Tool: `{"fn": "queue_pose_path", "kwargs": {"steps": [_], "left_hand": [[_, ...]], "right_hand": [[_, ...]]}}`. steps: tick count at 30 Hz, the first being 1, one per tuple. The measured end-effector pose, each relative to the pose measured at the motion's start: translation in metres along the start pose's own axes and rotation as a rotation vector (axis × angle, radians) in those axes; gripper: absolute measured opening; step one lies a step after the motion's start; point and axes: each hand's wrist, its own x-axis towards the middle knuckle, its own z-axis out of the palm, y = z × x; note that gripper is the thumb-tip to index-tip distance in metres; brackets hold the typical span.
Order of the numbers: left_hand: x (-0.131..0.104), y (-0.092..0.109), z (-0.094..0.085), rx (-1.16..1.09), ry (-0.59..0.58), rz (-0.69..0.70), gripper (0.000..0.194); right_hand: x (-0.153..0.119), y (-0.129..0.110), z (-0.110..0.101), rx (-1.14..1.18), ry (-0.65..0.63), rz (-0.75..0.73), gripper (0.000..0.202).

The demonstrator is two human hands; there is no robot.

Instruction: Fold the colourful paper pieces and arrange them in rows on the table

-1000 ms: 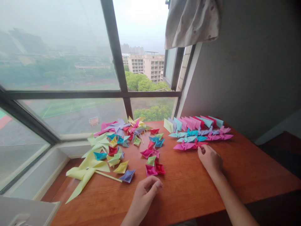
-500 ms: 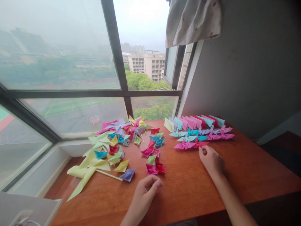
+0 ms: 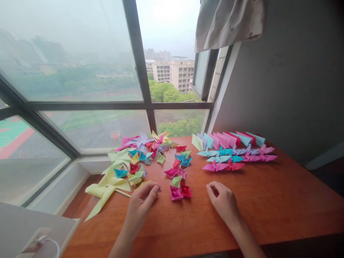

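My left hand (image 3: 142,202) has its fingers curled together over the yellow paper boat (image 3: 143,184) on the wooden table, and hides most of it; whether it grips anything cannot be made out. My right hand (image 3: 221,199) is above the bare wood with thumb and fingertips pressed together, and nothing shows between them. Between the hands lie a magenta paper boat (image 3: 176,192), a red one (image 3: 186,190) and a green one (image 3: 176,181). Beyond my right hand are pink paper cranes (image 3: 216,166).
Large paper pinwheels (image 3: 106,188) lie at the left, with several small boats beside them. Rows of cranes and folded paper pieces (image 3: 197,142) stand at the back right. Window frames and a low ledge border the table (image 3: 290,200); a plugged-in socket (image 3: 40,240) is at lower left.
My left hand has moved left and forward, over the boats by the pinwheel stick. My right hand has drawn back and left, away from the pink cranes. The view has shifted slightly left.
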Motion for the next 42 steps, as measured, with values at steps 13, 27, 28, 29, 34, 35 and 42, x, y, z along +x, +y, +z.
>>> {"fn": "queue_pose_path", "kwargs": {"steps": [13,27,28,29,34,35,42], "left_hand": [[0.092,0.007,-0.052,0.691,0.146,0.201,0.031],[0.173,0.003,0.020,1.053,-0.068,0.247,0.022],[0.175,0.002,0.020,1.059,-0.070,0.249,0.020],[0.176,0.002,0.020,1.062,-0.071,0.253,0.019],[0.173,0.007,0.015,1.038,-0.053,0.296,0.018],[0.171,0.010,0.013,1.025,-0.047,0.309,0.018],[0.132,0.040,0.009,0.885,-0.052,0.438,0.018]], "right_hand": [[-0.003,0.000,0.004,0.107,-0.009,-0.037,0.034],[0.000,-0.001,0.001,0.174,-0.010,-0.033,0.034],[0.000,-0.002,0.001,0.173,-0.008,-0.033,0.034],[0.000,-0.002,0.001,0.173,-0.007,-0.034,0.034],[0.000,-0.001,0.001,0.172,0.003,-0.040,0.032],[0.000,0.000,0.002,0.172,0.005,-0.042,0.031],[0.000,-0.004,0.000,0.232,0.014,-0.020,0.031]]}}
